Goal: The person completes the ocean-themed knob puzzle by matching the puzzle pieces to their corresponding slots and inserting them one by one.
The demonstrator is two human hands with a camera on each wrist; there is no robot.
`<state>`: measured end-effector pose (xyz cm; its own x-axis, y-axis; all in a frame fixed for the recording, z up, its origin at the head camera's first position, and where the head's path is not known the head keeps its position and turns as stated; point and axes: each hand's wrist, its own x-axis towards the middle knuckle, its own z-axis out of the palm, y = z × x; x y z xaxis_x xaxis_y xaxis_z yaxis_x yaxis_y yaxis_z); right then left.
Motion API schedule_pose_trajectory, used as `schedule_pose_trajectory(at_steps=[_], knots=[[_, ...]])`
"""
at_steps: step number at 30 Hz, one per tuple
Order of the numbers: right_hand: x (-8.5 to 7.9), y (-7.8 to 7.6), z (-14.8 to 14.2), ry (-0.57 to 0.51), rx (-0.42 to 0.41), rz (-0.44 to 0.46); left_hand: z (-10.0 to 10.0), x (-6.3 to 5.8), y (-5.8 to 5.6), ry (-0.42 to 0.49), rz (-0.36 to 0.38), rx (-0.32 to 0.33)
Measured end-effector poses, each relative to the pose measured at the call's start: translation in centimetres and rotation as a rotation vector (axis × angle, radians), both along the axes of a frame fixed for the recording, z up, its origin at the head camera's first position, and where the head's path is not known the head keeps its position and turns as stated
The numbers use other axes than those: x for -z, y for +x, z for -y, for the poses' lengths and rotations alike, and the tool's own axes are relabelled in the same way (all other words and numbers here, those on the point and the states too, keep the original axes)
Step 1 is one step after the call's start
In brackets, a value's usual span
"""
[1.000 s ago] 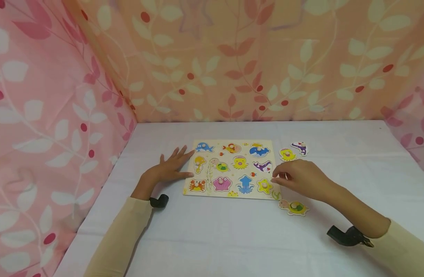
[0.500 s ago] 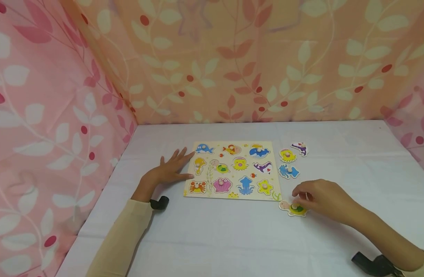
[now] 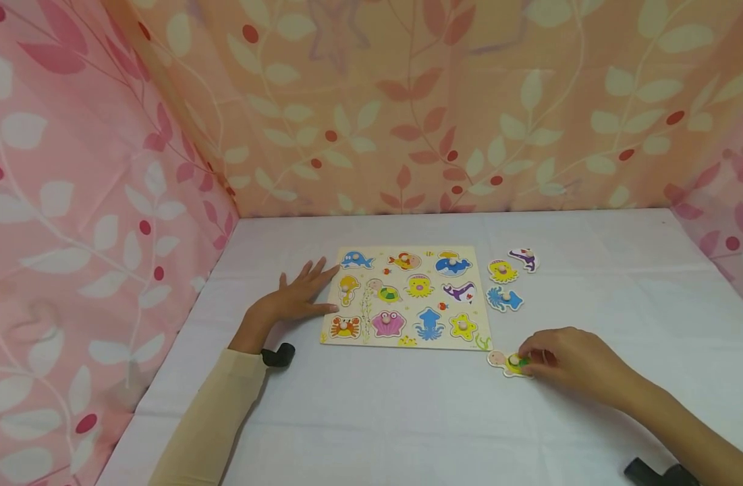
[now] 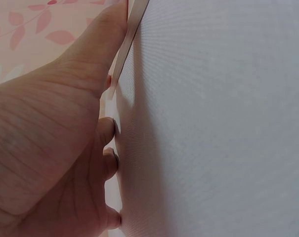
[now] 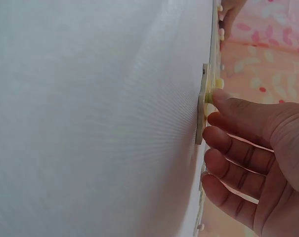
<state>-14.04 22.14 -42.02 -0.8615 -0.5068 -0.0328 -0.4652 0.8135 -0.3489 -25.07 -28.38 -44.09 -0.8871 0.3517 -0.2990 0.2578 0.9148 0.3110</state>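
A sea-animal peg puzzle board lies on the table in the head view. My left hand rests at its left side, fingers spread, with thumb and a fingertip at the board's edge; the left wrist view shows the thumb against that edge. My right hand pinches the knob of a turtle puzzle piece near the board's lower right corner, its fingers covering the shell's right part. In the right wrist view, the thumb meets the knob and the turtle piece is edge-on to the white cloth.
Right of the board lie a blue squid piece, a yellow octopus piece and a purple dolphin-like piece. Several knobbed pieces sit in the board, among them a pink shell. Floral cloth hangs behind the white-covered table.
My right hand has left the blue squid piece beside the board, moved down to the turtle piece and taken its knob. The left hand has stayed in place.
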Motion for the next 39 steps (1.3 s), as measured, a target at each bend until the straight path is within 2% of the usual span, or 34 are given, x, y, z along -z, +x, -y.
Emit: schedule_pose_trajectory(at_steps=[12,23,39], knots=[[0.4,0.03,-0.11,-0.048,-0.014,-0.019,0.05,-0.01,0.01,0.001,-0.003,-0.003],[0.34,0.03,0.21,-0.028,-0.021,-0.03,-0.1,-0.13,0.31,0.006,-0.006,-0.005],[0.27,-0.33,0.72,-0.016,-0.017,-0.021,-0.24,-0.34,0.18,0.018,0.013,-0.016]])
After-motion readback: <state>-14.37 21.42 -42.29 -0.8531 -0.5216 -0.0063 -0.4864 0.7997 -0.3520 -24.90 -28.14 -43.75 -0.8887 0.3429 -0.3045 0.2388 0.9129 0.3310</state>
